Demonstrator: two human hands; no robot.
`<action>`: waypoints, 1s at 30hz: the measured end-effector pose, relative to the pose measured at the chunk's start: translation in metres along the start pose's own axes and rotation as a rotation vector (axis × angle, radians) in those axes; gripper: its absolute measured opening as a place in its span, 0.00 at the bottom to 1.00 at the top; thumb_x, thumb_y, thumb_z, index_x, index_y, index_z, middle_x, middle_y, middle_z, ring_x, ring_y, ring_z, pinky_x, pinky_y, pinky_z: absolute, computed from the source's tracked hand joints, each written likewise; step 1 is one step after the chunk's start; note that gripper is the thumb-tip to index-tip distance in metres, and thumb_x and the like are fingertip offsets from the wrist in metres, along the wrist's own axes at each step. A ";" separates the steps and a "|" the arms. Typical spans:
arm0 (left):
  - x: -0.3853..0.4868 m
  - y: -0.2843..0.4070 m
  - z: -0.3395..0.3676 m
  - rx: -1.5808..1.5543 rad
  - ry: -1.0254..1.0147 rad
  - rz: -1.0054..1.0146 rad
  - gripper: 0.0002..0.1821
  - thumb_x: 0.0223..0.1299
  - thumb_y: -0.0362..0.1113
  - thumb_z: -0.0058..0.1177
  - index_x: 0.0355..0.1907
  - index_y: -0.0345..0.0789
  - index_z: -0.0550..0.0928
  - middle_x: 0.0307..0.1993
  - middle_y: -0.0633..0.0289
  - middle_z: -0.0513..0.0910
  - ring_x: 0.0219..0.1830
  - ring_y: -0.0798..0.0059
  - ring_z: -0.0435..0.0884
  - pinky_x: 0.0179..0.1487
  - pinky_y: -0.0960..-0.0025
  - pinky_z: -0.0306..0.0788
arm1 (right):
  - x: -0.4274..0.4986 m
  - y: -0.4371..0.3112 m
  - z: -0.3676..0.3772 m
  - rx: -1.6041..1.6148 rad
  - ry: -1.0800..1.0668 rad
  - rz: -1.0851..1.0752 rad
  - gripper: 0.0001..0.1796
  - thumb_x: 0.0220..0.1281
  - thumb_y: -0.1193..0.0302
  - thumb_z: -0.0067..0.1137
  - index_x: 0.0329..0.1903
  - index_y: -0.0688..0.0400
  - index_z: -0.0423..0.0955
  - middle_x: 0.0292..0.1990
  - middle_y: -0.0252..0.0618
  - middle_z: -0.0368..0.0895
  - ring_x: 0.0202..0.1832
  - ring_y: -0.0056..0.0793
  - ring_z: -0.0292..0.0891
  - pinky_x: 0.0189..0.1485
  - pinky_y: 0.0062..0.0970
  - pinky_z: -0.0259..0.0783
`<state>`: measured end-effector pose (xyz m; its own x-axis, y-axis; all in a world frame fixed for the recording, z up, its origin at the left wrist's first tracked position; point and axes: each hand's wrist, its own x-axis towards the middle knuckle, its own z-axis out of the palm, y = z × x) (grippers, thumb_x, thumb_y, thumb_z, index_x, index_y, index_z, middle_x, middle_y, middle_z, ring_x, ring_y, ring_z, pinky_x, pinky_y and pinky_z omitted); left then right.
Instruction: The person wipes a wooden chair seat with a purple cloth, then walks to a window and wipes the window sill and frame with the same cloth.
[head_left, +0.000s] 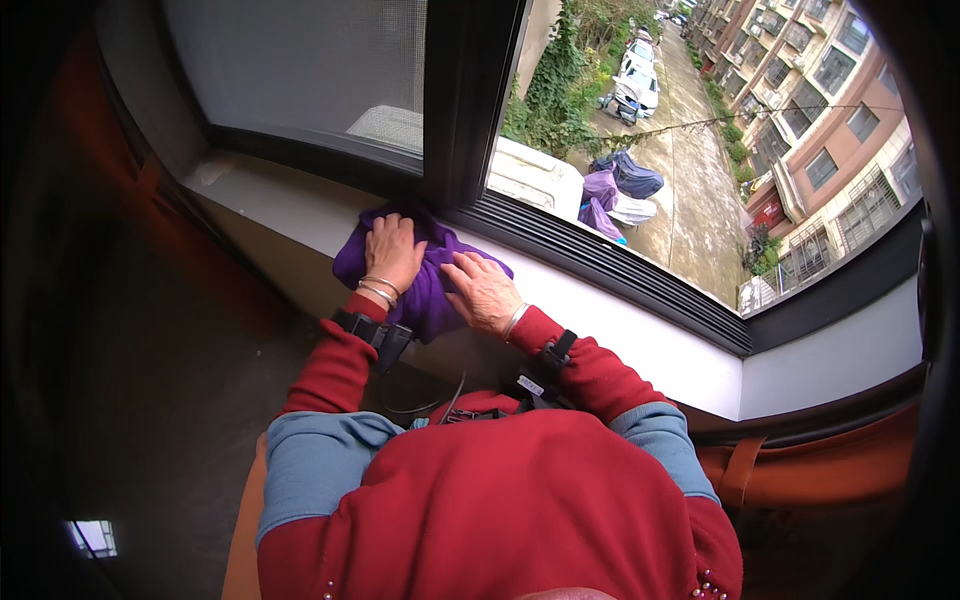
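Observation:
A bunched purple cloth (431, 304) lies on the white windowsill (600, 326), against the foot of the dark window frame, and its near end hangs over the sill's front edge. My left hand (393, 253) is palm down on the cloth's left part, fingers curved onto its folds. My right hand (487, 292) lies over the cloth's right part with the fingers slightly apart; its underside is hidden, so a grip there cannot be made out. Bracelets circle both wrists, and black straps with small devices wrap the red sleeves.
Black window tracks (615, 270) run along the sill beneath the open right side. A screened pane (315, 67) fills the left side, beyond a thick upright frame (459, 97). Orange curtains (825, 457) hang at both sides. Outside, far below, are parked cars and covered vehicles.

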<state>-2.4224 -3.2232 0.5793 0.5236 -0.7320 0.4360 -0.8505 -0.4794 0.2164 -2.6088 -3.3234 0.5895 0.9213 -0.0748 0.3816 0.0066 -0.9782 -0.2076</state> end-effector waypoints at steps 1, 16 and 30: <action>0.012 -0.027 -0.003 0.041 0.003 -0.043 0.19 0.56 0.45 0.64 0.45 0.35 0.80 0.50 0.53 0.79 0.54 0.53 0.74 0.55 0.53 0.71 | 0.023 -0.005 0.014 0.017 0.006 -0.004 0.26 0.66 0.59 0.57 0.61 0.59 0.73 0.61 0.54 0.72 0.64 0.51 0.67 0.65 0.44 0.64; 0.069 -0.096 0.005 0.228 -0.086 -0.230 0.13 0.55 0.34 0.58 0.43 0.32 0.80 0.47 0.45 0.77 0.49 0.45 0.80 0.50 0.52 0.78 | 0.119 -0.034 0.067 0.082 -0.061 0.058 0.17 0.63 0.54 0.58 0.41 0.53 0.84 0.52 0.40 0.80 0.58 0.42 0.73 0.58 0.44 0.68; -0.007 0.231 0.033 -0.331 -0.410 0.343 0.14 0.53 0.39 0.59 0.40 0.33 0.81 0.40 0.45 0.82 0.45 0.45 0.82 0.48 0.51 0.77 | -0.170 0.030 -0.080 0.007 0.093 0.288 0.09 0.45 0.73 0.58 0.33 0.56 0.73 0.36 0.41 0.75 0.44 0.42 0.72 0.48 0.40 0.68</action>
<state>-2.6213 -3.3451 0.5971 0.1395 -0.9751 0.1722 -0.9098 -0.0576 0.4110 -2.7963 -3.3556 0.5908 0.8462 -0.3666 0.3867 -0.2469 -0.9129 -0.3252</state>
